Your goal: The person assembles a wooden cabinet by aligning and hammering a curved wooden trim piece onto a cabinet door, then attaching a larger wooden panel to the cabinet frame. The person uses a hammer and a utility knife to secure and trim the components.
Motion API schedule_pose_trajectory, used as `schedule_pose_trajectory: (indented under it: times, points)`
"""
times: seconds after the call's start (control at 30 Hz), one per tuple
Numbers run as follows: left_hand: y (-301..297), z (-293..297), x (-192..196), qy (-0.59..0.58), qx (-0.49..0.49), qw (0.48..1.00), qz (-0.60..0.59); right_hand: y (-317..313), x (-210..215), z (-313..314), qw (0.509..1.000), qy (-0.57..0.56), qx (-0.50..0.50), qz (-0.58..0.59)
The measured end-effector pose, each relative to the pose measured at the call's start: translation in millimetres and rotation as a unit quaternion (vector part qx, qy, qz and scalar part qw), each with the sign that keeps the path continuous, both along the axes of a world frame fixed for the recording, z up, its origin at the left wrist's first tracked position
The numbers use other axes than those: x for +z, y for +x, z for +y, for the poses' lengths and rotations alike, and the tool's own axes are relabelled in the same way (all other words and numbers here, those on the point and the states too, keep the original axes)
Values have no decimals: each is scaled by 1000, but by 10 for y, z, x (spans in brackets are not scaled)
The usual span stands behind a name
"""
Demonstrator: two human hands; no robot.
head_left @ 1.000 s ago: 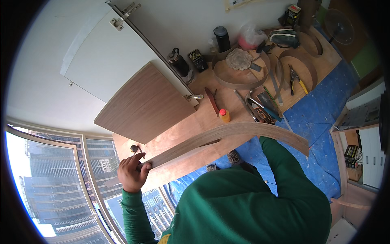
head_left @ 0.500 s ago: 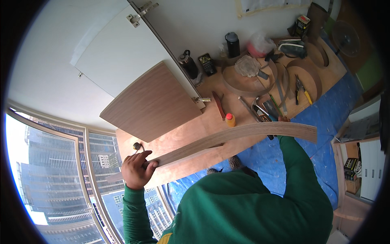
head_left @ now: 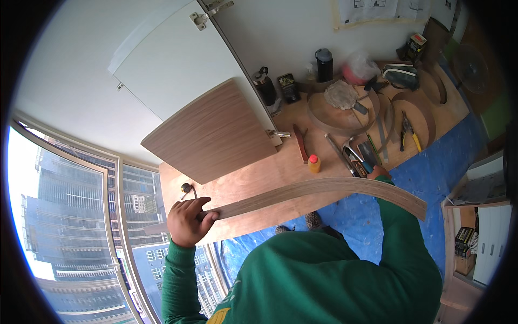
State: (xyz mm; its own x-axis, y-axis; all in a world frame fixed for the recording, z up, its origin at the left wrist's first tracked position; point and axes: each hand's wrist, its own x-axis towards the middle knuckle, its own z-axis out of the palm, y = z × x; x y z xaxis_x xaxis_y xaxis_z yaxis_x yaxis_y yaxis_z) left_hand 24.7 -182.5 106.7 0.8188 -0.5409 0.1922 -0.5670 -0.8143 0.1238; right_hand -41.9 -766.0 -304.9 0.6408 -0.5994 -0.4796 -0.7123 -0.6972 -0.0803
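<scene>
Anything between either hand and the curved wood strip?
Nothing visible. The left hand grips the curved wood strip near its left end, fingers wrapped over the edge. The right hand touches the strip's far side, mostly hidden behind it, so its grip is unclear.

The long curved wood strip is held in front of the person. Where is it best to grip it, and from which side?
Probably near both ends of the curved wood strip, as the left hand and right hand do now. It is long, thin and bowed, so hands set wide apart, coming from the person's side, should keep it from twisting.

Bare hands (head_left: 186,221) emerge from a green long-sleeved sweatshirt with a yellow chest mark.
</scene>
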Motion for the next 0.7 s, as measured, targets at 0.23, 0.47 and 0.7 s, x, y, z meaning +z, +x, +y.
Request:
schedule_pose_trajectory:
  times: [0.23,0.47,0.7]
  points:
    - [16,7,0,-9,-14,1000,-19,-128,-941,-325,992,81,-22,-98]
    - [19,35,2,-7,-3,1000,-13,-438,-575,6,964,15,144,-222]
    - [45,44,-38,-17,-12,999,-26,-392,-119,421,962,-24,50,-267]
